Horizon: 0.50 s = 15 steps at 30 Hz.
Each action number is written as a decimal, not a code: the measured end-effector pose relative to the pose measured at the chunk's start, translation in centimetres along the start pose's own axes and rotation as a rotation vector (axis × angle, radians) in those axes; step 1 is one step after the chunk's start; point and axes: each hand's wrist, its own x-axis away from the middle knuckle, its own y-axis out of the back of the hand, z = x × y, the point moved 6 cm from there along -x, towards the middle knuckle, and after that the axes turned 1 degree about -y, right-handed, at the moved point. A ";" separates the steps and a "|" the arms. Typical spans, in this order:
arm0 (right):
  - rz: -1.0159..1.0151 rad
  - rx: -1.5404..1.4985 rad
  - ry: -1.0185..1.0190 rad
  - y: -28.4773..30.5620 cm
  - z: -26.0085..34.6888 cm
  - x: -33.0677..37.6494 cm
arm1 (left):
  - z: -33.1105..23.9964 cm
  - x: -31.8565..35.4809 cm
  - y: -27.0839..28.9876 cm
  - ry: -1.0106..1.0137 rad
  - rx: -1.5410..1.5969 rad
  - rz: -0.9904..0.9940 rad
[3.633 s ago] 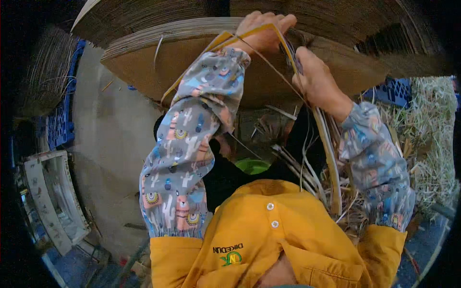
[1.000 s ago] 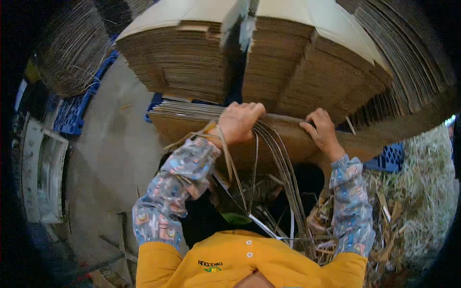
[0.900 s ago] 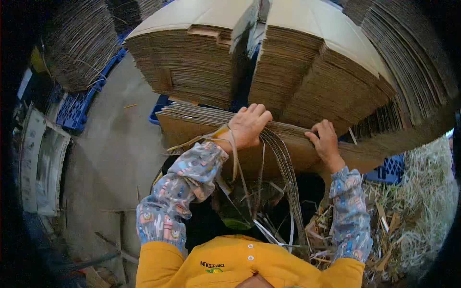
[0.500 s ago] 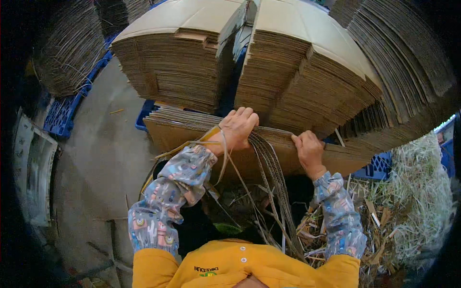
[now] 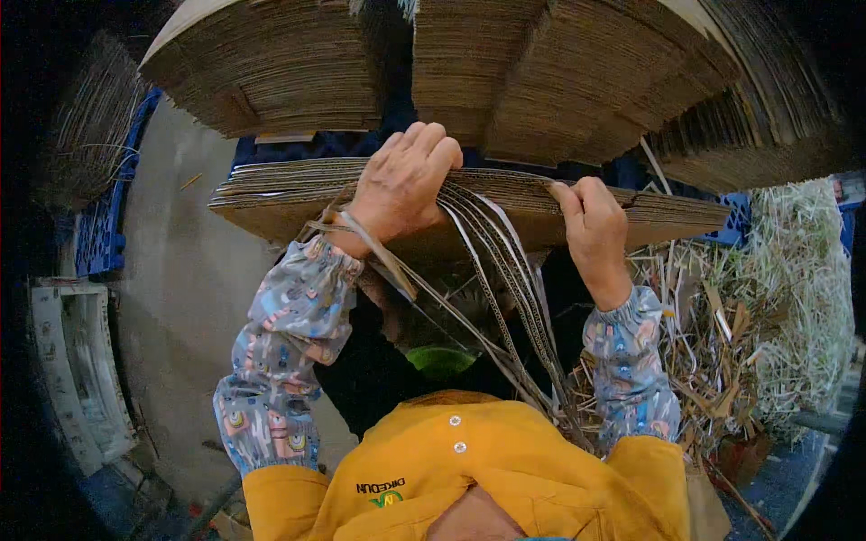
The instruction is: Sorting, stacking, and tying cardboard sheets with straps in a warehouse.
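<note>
A bundle of flat cardboard sheets [image 5: 510, 216] stands on edge in front of me, its layered edges facing up. My left hand [image 5: 401, 185] is closed in a fist at its upper edge, around thin cardboard strips [image 5: 492, 261]. These strips curve from beside the fist down to the lower right, along my body. More loose strips [image 5: 383, 257] hang around my left wrist. My right hand [image 5: 595, 230] pinches the upper edge of the bundle further right, thumb toward the left hand. Its fingertips are partly hidden behind the sheets.
Tall stacks of cardboard [image 5: 577, 81] rise beyond the bundle on blue pallets [image 5: 343, 149]. Shredded paper [image 5: 794, 307] and torn cardboard scraps [image 5: 713, 361] heap up at the right. Another stack [image 5: 90, 126] and a pale frame-like object [image 5: 81, 370] are at the left.
My view has tipped nearer to my body, so the tall stacks sit higher. The bundle now leans away from those stacks, toward me. Both hands keep their hold.
</note>
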 end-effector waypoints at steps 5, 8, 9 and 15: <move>0.308 -0.284 0.137 -1.5 10.3 7.8 | 2.6 -1.2 -1.6 -0.036 -0.035 -0.069; 0.431 -0.420 -0.126 -1.9 7.1 8.6 | 3.6 -1.9 -1.2 0.005 -0.083 -0.021; 0.510 -0.561 -0.314 -2.1 4.3 8.6 | 3.7 -2.1 -1.7 0.005 -0.085 -0.034; 0.271 -0.393 -0.180 3.1 1.3 1.3 | 2.6 -1.1 -0.5 0.007 -0.043 -0.027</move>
